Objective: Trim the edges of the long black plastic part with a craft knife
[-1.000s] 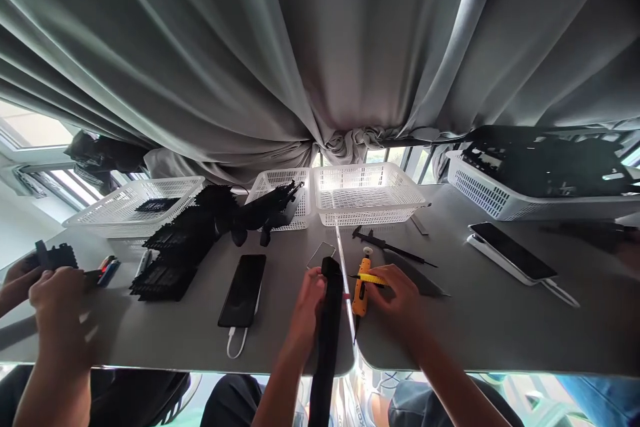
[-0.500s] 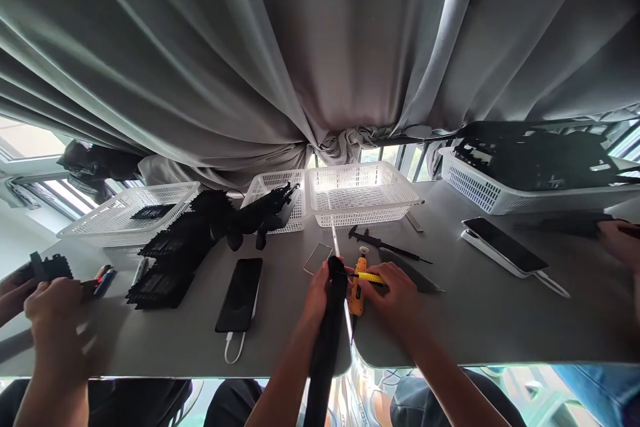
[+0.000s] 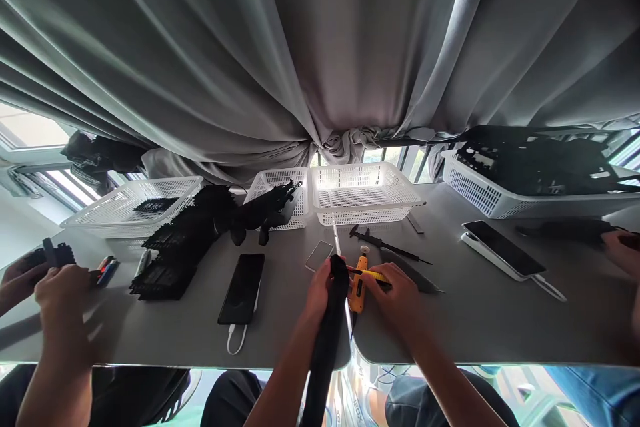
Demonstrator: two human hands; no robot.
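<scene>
A long, dull black strip, narrow and rounded at its upper end, slants across the near edge of the grey table, its lower end out of my sight. The left hand grips it near the top; the right hand pinches a slim yellow tool, its thin shaft pointing at that rounded end.

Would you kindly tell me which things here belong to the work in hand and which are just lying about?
In use, it seems:
black strip, in the left grip
yellow tool, in the right grip, pointed at the strip

Apparently just lying about:
orange tool
caliper
left phone
right phone
</scene>
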